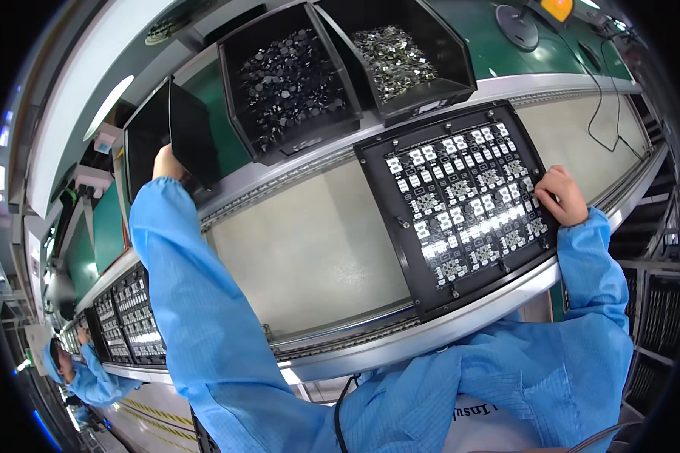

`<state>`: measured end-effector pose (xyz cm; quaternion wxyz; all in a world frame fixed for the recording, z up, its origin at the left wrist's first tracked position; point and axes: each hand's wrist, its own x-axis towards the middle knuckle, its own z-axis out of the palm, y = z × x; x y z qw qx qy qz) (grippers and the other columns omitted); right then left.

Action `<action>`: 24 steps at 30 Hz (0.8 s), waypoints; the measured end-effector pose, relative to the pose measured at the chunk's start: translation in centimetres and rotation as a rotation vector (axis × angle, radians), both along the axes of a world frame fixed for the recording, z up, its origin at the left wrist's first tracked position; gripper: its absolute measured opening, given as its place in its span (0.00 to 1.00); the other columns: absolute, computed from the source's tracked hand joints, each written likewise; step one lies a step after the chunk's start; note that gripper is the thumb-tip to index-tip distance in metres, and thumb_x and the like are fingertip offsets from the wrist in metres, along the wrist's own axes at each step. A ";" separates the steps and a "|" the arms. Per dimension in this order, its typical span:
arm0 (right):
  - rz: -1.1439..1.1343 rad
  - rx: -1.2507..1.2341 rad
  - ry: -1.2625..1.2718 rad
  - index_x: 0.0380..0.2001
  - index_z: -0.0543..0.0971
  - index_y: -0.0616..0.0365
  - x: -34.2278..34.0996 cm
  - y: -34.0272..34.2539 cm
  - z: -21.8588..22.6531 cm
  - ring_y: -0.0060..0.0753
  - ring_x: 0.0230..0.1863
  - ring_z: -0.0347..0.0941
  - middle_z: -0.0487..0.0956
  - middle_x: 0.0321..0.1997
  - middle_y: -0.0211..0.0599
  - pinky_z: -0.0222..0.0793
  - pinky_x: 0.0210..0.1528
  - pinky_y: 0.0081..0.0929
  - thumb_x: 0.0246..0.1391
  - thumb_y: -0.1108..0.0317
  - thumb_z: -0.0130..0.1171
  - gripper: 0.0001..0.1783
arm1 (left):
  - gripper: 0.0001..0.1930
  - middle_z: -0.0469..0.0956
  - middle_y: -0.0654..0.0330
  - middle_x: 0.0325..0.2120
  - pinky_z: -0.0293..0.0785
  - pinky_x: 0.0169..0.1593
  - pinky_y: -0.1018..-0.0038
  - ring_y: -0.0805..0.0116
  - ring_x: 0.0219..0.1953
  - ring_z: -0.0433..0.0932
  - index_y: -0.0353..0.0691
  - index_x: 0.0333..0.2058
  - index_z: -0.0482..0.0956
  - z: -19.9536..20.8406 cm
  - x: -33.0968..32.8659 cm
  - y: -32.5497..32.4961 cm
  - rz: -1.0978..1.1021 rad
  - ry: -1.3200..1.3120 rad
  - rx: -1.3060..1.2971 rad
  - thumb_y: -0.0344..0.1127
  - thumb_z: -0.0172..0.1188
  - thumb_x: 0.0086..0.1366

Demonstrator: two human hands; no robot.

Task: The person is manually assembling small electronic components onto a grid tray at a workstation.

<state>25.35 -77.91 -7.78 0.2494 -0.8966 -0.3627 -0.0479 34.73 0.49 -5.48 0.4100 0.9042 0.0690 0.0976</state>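
My left hand [168, 161] reaches up into a black parts bin [193, 136] at the far left; its fingers are hidden inside the bin. My right hand [562, 195] rests on the right edge of a black fixture tray [378, 162] that carries a grid of small circuit boards [465, 200] on the pale conveyor belt [310, 249]. The fingers are curled against the tray's rim, with nothing seen in them. Both arms wear light blue sleeves.
Two more black bins sit behind the belt, one with dark small parts [291, 79], one with silvery parts [394, 53]. Further trays of boards [128, 321] lie down the line at left, where another person in blue [79, 374] works. A metal rail [431, 332] edges the belt.
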 end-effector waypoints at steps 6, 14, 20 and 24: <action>0.000 0.042 -0.025 0.23 0.73 0.60 -0.4 -0.3 -0.2 0.41 0.30 0.65 0.71 0.24 0.37 0.59 0.42 0.33 0.48 0.76 0.55 0.02 | 0.08 0.76 0.61 0.28 0.74 0.29 0.82 0.75 0.27 0.75 0.36 0.41 0.77 6.1 -4.3 -4.7 0.281 -0.145 -0.694 0.32 0.56 0.65; 0.001 0.065 -0.052 0.22 0.73 0.59 -0.4 -1.1 -0.9 0.40 0.28 0.65 0.70 0.22 0.36 0.59 0.43 0.35 0.46 0.77 0.55 0.02 | 0.12 0.70 0.50 0.35 0.74 0.36 0.70 0.56 0.38 0.70 0.37 0.39 0.72 8.1 -5.7 -7.6 0.319 -0.483 -1.952 0.21 0.51 0.54; 0.008 0.027 0.016 0.23 0.74 0.59 0.3 -1.0 -0.6 0.40 0.29 0.67 0.73 0.24 0.36 0.60 0.44 0.33 0.46 0.76 0.56 0.02 | 0.10 0.70 0.51 0.34 0.71 0.32 0.78 0.59 0.38 0.69 0.35 0.35 0.72 9.6 -9.6 -7.6 0.179 -0.535 -1.871 0.19 0.53 0.54; -0.095 -0.023 0.259 0.26 0.75 0.61 0.5 -2.0 0.6 0.43 0.33 0.71 0.76 0.27 0.36 0.65 0.40 0.33 0.48 0.73 0.58 0.04 | 0.10 0.69 0.53 0.32 0.69 0.29 0.82 0.63 0.37 0.68 0.36 0.34 0.70 10.9 -11.7 -14.1 -0.001 -0.387 -1.886 0.15 0.53 0.55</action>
